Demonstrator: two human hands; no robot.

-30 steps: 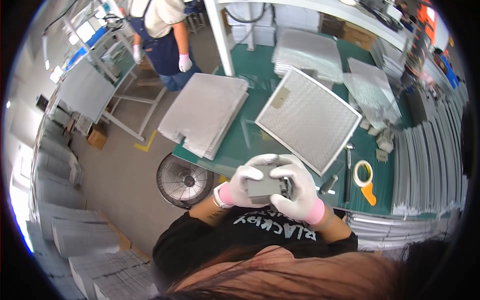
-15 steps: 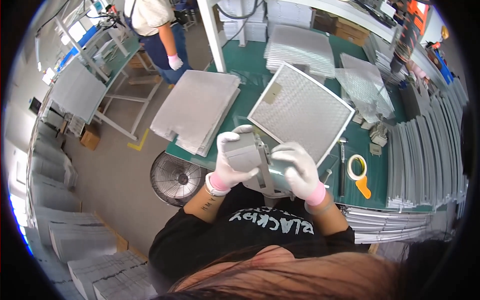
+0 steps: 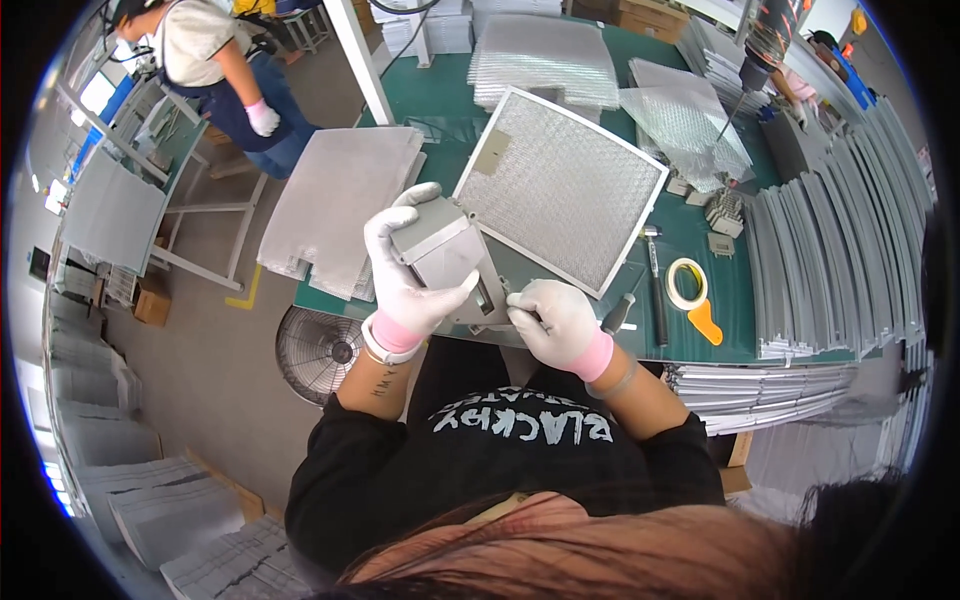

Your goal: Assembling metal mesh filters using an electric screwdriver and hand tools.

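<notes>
- The person's left hand (image 3: pixel 405 280), in a white glove with a pink cuff, is gripping a grey metal box-shaped part (image 3: pixel 445 250), its fingers clamping around the far side and its thumb pressing across the near face.
- The grey part is tilting in that grip, in front of the person's body by the near edge of the green table (image 3: pixel 725 300), with a slotted plate showing on its right side.
- The right hand (image 3: pixel 558 325) is curling beside the plate's right edge, its thumb and forefinger coming together; whether they are pinching anything small, I cannot tell.
- Just beyond the part, a white-framed mesh panel (image 3: pixel 565 195) is lying at an angle on the table, while a stack of pale sheets (image 3: pixel 345 195) is sitting to the left.
- Right of the right hand, a dark-handled tool (image 3: pixel 618 315), a black-handled hammer (image 3: pixel 656 295), a roll of tape (image 3: pixel 673 284) and an orange-handled tool (image 3: pixel 706 322) are lying near one another.
- Farther right, grey panels (image 3: pixel 820 270) are standing in a tight row.
- A round fan (image 3: pixel 315 355) is standing below the table's left corner, and a co-worker (image 3: pixel 200 60) is standing beyond, at upper left.
</notes>
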